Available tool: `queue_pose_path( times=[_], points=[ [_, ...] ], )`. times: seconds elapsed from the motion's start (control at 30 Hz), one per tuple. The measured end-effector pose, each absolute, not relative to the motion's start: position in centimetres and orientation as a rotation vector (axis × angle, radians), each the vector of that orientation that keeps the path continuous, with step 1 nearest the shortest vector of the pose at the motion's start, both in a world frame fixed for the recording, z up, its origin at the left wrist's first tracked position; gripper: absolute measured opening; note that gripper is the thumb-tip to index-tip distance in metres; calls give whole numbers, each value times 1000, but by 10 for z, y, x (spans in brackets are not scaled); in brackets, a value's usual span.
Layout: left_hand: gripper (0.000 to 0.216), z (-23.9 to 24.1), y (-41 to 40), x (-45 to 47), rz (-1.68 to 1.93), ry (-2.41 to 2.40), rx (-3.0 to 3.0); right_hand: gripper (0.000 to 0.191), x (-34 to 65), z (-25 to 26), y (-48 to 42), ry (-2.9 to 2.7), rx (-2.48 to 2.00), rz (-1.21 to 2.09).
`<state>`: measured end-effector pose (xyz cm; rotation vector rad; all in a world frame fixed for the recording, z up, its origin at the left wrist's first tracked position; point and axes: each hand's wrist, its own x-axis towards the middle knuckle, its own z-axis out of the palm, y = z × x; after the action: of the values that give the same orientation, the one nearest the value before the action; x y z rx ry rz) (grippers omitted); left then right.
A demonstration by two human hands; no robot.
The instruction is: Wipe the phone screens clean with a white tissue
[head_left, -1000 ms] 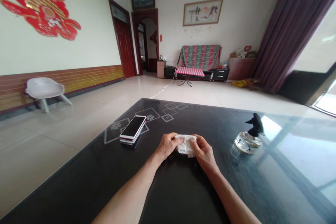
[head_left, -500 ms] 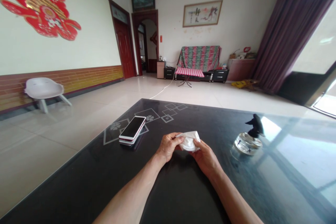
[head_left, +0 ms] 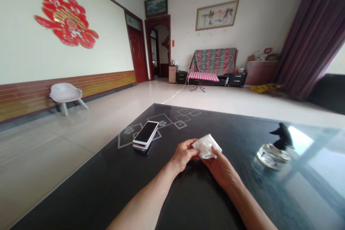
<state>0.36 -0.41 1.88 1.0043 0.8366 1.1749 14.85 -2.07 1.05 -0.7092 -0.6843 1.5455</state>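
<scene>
A folded white tissue (head_left: pixel 207 146) is held between both hands above the dark glossy table (head_left: pixel 129 183). My left hand (head_left: pixel 185 153) pinches its left edge, thumb on top. My right hand (head_left: pixel 219 167) grips its right side, with the thumb pressed on the upper face and the other fingers underneath, mostly hidden. To the left of my hands lies a stack of phones (head_left: pixel 146 133), the top one white-framed with a dark screen. A clear spray bottle (head_left: pixel 273 155) with a black trigger head stands to the right.
Grey diamond patterns (head_left: pixel 180 124) decorate the table's far left part. Beyond it, on the tiled floor, are a white chair (head_left: pixel 66 93) at the left and a small table with a red-striped top (head_left: pixel 202 76). A white cable (head_left: pixel 175 94) runs along the floor.
The view has turned left, so the room and table items appear further right. Both hands still hold the tissue, which now looks tilted, one corner pointing up and away.
</scene>
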Motion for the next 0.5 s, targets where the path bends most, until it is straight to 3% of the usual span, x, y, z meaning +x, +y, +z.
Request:
queue_pose_path(
  times=[0.3,0.5],
  points=[
    [43,12,1,15,1374,1175,1087,43,149,1,-17,-800,-744,1575],
    [36,15,-10,16,1355,1330,1515,40,151,-4,-13,-773,-895,1483]
  ],
)
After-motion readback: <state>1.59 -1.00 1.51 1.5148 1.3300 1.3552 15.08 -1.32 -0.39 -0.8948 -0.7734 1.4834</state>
